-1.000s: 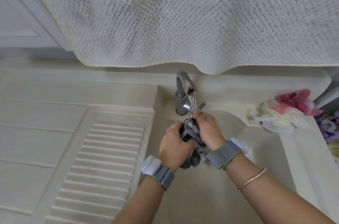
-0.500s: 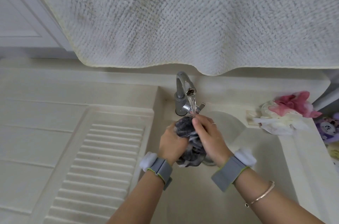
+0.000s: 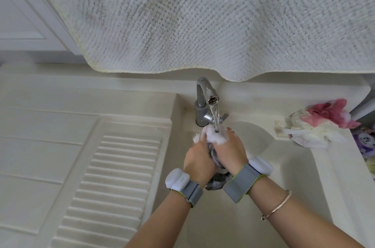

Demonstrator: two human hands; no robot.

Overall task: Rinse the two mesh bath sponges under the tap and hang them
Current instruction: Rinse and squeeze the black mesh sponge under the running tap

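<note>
Under the tap [image 3: 205,93] at the sink's [image 3: 304,176] back edge, I see both hands have closed tighter than half a second ago: left hand [image 3: 199,163] and right hand [image 3: 230,151] now squeeze the grey sponge [image 3: 218,180] between them, white foam welling over the fingers. Pink sponge [image 3: 328,113] sits on the sink's right back corner; open basin lies right of my wrists, ribbed board [image 3: 113,176] left.
</note>
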